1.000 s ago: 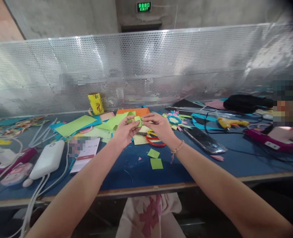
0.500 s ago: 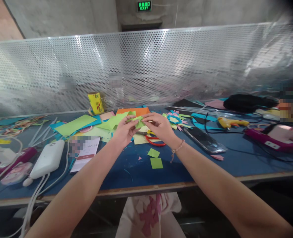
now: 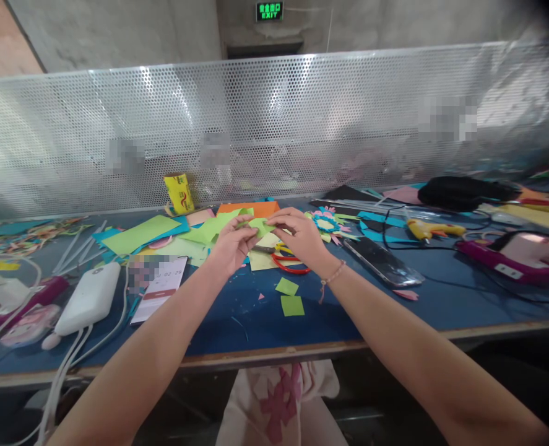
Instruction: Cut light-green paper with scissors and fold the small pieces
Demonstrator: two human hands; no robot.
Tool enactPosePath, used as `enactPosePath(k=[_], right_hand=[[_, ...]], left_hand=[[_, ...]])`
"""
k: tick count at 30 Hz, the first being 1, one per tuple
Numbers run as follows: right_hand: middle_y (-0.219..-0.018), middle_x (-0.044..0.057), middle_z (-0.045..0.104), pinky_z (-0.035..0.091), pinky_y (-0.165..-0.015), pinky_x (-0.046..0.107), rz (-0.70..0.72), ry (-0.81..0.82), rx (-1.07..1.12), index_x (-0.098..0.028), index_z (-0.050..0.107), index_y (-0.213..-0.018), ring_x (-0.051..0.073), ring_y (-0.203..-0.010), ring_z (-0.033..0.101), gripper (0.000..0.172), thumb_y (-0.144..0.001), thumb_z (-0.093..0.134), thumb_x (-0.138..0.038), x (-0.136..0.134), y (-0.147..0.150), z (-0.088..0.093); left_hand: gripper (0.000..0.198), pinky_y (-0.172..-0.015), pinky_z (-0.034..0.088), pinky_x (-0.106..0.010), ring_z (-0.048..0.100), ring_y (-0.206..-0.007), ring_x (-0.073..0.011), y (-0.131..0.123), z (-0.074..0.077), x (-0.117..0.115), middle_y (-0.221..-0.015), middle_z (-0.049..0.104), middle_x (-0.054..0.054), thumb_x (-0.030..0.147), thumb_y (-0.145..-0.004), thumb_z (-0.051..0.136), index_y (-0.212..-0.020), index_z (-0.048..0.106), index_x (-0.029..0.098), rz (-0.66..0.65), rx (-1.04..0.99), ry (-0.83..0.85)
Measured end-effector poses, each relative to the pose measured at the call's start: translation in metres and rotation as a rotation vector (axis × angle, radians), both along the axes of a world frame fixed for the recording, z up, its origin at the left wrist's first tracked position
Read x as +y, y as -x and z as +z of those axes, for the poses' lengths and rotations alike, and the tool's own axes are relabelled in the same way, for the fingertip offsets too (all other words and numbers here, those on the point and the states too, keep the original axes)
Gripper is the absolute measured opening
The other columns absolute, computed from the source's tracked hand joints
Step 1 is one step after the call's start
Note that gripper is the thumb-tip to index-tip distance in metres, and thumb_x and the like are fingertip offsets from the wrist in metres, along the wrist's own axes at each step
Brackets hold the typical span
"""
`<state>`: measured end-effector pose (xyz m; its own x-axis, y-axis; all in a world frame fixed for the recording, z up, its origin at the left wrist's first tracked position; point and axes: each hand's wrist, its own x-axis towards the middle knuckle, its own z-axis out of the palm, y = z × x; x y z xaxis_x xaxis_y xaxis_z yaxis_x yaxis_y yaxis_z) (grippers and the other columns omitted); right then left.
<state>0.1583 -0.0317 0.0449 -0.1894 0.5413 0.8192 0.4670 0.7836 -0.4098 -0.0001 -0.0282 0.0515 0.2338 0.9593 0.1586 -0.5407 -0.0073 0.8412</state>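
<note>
A small piece of light green paper (image 3: 262, 227) is pinched between my two hands above the middle of the table. My left hand (image 3: 233, 243) grips its left side with thumb and fingers, and my right hand (image 3: 299, 238) grips the right side. Below the right hand lie scissors (image 3: 291, 265) with red and yellow handles, their blades partly hidden. Two green paper squares (image 3: 293, 305) rest on the blue tabletop nearer to me. Behind the left hand is a larger green sheet (image 3: 211, 229). A blue and pink paper flower (image 3: 325, 222) lies beyond my right hand.
On the left are a white power bank (image 3: 90, 298) with cables and a lit phone (image 3: 161, 288). A dark phone (image 3: 383, 262), a yellow glue gun (image 3: 434, 230) and a purple power strip (image 3: 509, 260) lie to the right. A perforated metal panel (image 3: 274, 124) stands behind the table.
My hands stay in nearly the same place, with the green paper shifted slightly between the fingers. At the far right edge, another person's hand has moved.
</note>
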Motion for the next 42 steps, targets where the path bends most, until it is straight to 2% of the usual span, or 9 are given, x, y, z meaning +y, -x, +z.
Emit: enactPosePath(k=[3, 7, 12, 18, 25, 32, 37, 42], right_hand=[[-0.088, 0.002, 0.061, 0.049, -0.073, 0.034, -0.034, 0.007, 0.012, -0.027, 0.065, -0.084, 0.017, -0.086, 0.057, 0.021, -0.074, 0.055, -0.011, -0.002, 0.0, 0.001], [-0.086, 0.002, 0.061, 0.049, -0.071, 0.034, -0.082, -0.006, 0.09, -0.025, 0.066, -0.081, 0.017, -0.084, 0.057, 0.019, -0.074, 0.055, -0.012, -0.005, 0.002, 0.001], [-0.085, 0.002, 0.06, 0.051, -0.069, 0.033, -0.053, 0.019, 0.244, -0.025, 0.066, -0.079, 0.016, -0.083, 0.058, 0.017, -0.073, 0.056, -0.012, -0.009, 0.006, 0.0], [-0.086, 0.001, 0.06, 0.052, -0.07, 0.032, 0.002, 0.029, 0.304, -0.026, 0.066, -0.081, 0.014, -0.081, 0.058, 0.017, -0.073, 0.058, -0.013, -0.012, 0.012, -0.001], [-0.088, 0.001, 0.06, 0.052, -0.073, 0.034, 0.063, 0.052, 0.342, -0.027, 0.066, -0.081, 0.014, -0.082, 0.059, 0.015, -0.072, 0.06, -0.016, -0.019, 0.018, 0.001], [-0.089, 0.001, 0.062, 0.051, -0.076, 0.035, 0.051, 0.075, 0.344, -0.027, 0.066, -0.079, 0.015, -0.084, 0.059, 0.012, -0.072, 0.061, -0.018, -0.021, 0.02, 0.003], [-0.087, 0.0, 0.062, 0.051, -0.07, 0.031, 0.07, 0.086, 0.366, -0.026, 0.066, -0.079, 0.014, -0.081, 0.059, 0.01, -0.073, 0.06, -0.019, -0.021, 0.022, 0.003], [-0.088, 0.002, 0.061, 0.05, -0.068, 0.03, 0.067, 0.162, 0.371, -0.024, 0.065, -0.08, 0.014, -0.081, 0.058, 0.009, -0.073, 0.06, -0.024, -0.019, 0.024, 0.002]], left_hand=[[0.031, -0.072, 0.049, -0.027, 0.059, -0.066, -0.0092, 0.0, 0.0, -0.001, -0.07, 0.058, 0.001, 0.001, -0.062, 0.061, -0.088, 0.051, 0.016, 0.013, 0.03, -0.05], [0.028, -0.071, 0.048, -0.028, 0.058, -0.067, -0.0096, -0.002, 0.001, -0.007, -0.07, 0.059, 0.002, 0.007, -0.063, 0.064, -0.084, 0.05, 0.018, 0.167, 0.075, -0.217], [0.019, -0.076, 0.046, -0.025, 0.059, -0.075, -0.011, -0.005, 0.003, -0.016, -0.078, 0.062, -0.001, 0.007, -0.063, 0.062, -0.078, 0.059, 0.019, 0.328, 0.26, -0.469], [0.013, -0.076, 0.045, -0.025, 0.057, -0.078, -0.012, -0.001, 0.0, -0.018, -0.083, 0.063, -0.001, 0.012, -0.067, 0.06, -0.074, 0.066, 0.022, 0.494, 0.444, -0.61], [0.013, -0.074, 0.045, -0.025, 0.057, -0.073, -0.0114, -0.003, -0.001, -0.018, -0.078, 0.064, -0.001, 0.013, -0.065, 0.063, -0.071, 0.068, 0.022, 0.538, 0.362, -0.561], [0.01, -0.073, 0.046, -0.025, 0.057, -0.073, -0.0111, -0.006, -0.002, -0.019, -0.077, 0.064, -0.001, 0.014, -0.064, 0.064, -0.071, 0.067, 0.021, 0.491, 0.306, -0.507], [0.009, -0.072, 0.046, -0.026, 0.058, -0.07, -0.0107, -0.011, -0.003, -0.019, -0.073, 0.065, 0.0, 0.015, -0.063, 0.066, -0.07, 0.067, 0.021, 0.477, 0.27, -0.425], [0.009, -0.068, 0.046, -0.025, 0.057, -0.066, -0.0104, -0.014, -0.007, -0.016, -0.07, 0.064, 0.0, 0.018, -0.062, 0.067, -0.071, 0.066, 0.02, 0.464, 0.236, -0.394]])
